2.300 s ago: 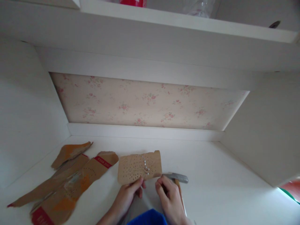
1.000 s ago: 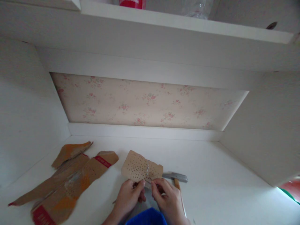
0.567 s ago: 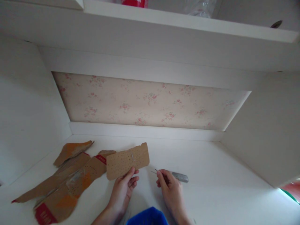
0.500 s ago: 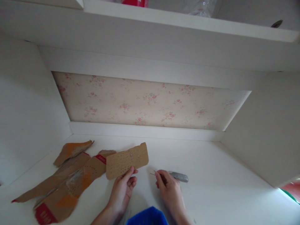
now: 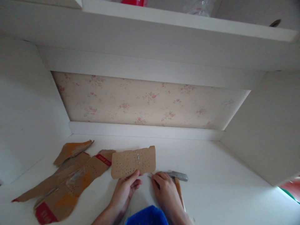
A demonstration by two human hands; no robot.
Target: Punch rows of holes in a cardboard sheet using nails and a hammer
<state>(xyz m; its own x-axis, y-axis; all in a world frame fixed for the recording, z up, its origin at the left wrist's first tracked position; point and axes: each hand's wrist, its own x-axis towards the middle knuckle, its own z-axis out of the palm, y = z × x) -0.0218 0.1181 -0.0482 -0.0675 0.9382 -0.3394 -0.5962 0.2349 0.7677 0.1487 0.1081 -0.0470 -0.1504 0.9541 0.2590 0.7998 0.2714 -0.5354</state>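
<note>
My left hand (image 5: 125, 190) grips the lower edge of a brown cardboard piece (image 5: 133, 162) full of small punched holes, with a few shiny nail heads in its middle. It holds the piece tilted up off the white desk (image 5: 211, 175). My right hand (image 5: 164, 192) is closed in a pinch on a thin nail (image 5: 150, 177) whose tip pokes out to the left, close to the cardboard's lower right corner. A hammer (image 5: 177, 178) with a metal head and a wooden handle lies on the desk just behind and to the right of my right hand.
Several torn cardboard scraps (image 5: 67, 178) with red and orange print lie at the left of the desk. A blue basket (image 5: 147, 217) sits at the bottom edge between my arms. White side walls, a floral back panel (image 5: 150, 104) and a shelf (image 5: 187, 22) overhead enclose the space.
My right hand pulled a nail from the cardboard and drew away to the right, then came back near it. My left hand swung the cardboard left and back toward the middle.
</note>
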